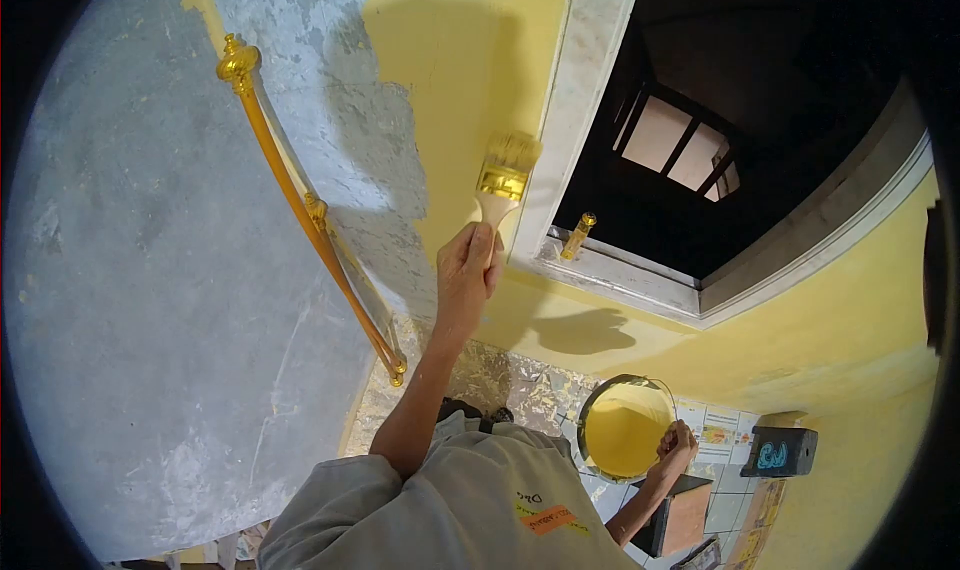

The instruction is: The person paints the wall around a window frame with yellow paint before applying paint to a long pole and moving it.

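My left hand (468,270) is closed around the wooden handle of a wide paintbrush (507,168). Yellow paint coats its bristles, which are against or just in front of the yellow strip of wall (465,80) beside the window frame (562,120). Lower right, my right hand (676,448) is closed at the edge of a dark-rimmed bucket (628,426) of yellow paint, where its thin wire handle comes down. The fingers partly hide the exact grip.
A gold-and-brown curtain rod (290,185) runs along the grey wall (170,260) at left. A small yellow-gold cylinder (577,238) stands on the sill. A black box (779,452) and an orange-topped block (686,518) are near the bucket, over paint-spattered floor tiles (728,510).
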Available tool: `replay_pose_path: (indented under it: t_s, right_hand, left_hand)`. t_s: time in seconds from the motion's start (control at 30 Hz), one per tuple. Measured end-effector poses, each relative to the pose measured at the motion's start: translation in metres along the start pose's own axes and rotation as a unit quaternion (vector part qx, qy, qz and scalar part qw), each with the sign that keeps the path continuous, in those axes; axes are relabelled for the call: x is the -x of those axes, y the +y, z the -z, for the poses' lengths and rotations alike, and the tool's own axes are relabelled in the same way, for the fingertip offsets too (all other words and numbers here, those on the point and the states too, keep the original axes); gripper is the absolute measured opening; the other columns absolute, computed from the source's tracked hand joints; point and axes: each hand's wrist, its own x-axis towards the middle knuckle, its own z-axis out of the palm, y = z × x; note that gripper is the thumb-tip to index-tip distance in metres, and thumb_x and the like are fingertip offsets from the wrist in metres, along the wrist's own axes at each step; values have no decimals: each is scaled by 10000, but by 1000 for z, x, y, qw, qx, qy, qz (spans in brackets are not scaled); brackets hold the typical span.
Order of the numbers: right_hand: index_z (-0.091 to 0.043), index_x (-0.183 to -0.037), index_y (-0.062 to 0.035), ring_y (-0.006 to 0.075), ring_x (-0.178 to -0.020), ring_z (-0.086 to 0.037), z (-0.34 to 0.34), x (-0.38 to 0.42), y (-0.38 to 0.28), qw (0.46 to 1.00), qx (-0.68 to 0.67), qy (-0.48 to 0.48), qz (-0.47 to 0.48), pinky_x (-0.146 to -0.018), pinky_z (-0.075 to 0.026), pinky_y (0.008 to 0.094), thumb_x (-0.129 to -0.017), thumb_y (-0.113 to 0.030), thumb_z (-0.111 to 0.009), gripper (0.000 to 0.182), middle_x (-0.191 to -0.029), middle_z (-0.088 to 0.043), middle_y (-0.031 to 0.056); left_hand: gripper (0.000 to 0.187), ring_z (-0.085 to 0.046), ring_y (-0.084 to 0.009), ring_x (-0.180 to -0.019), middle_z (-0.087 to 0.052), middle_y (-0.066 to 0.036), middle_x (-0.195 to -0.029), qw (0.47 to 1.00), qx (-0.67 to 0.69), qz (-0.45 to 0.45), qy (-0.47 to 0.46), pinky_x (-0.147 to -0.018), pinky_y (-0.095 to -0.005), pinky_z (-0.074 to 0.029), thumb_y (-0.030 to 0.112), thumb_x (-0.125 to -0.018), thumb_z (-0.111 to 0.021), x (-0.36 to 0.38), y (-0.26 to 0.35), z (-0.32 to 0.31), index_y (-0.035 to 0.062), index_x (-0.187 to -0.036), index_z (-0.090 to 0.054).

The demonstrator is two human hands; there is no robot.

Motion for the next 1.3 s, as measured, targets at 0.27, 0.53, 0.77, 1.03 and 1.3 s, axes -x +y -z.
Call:
replay_pose_path:
  t_s: [0.27, 0.53, 0.77, 1.03, 1.3]
  right_hand:
    - [-431, -577, -97, 42, -413, -233, 3, 1, 1, 1000, 0, 1, -3, -389, -134, 225, -814, -172, -534, 269, -506, -323, -46]
    - [-431, -573, -101, 40, -420, -227, 0, 2, -5, 1000, 17, 0, -19, -394, -147, 219, -808, -175, -529, 266, -506, -323, -51]
    - [-430, -576, -88, 40, -428, -228, 2, -4, -3, 1000, 9, -1, -8, -396, -153, 219, -814, -172, -516, 267, -508, -318, -45]
    - [-447, -586, -111, 49, -398, -266, 9, -11, 4, 1000, 13, -14, -9, -373, -170, 209, -827, -216, -541, 279, -503, -362, -44]
    - [-436, -569, -91, 47, -412, -233, 7, -9, 4, 1000, 24, 5, 1, -388, -151, 227, -810, -190, -535, 279, -500, -320, -46]
  left_hand:
    - [404, -275, -44, -372, -319, 41, -465, 993, -47, 44, 96, -348, -219, -196, 313, -932, -440, -9, -80, 11, 92, -596, -406]
    - [395, -296, -59, -421, -318, 32, -497, 995, 12, -5, 101, -391, -241, -241, 241, -925, -440, -20, -26, -16, 64, -579, -369]
    - [416, -269, -29, -375, -314, 54, -475, 989, -23, 58, 131, -345, -203, -190, 336, -927, -457, 5, -93, 0, 116, -585, -368]
    - [366, -320, -53, -441, -343, 26, -518, 989, -62, 12, 130, -401, -227, -253, 226, -936, -427, -8, -125, 9, 63, -611, -387]
    - [366, -337, -61, -453, -342, 17, -520, 989, 6, 68, 128, -411, -235, -263, 228, -932, -436, -6, -72, -8, 60, -609, -402]
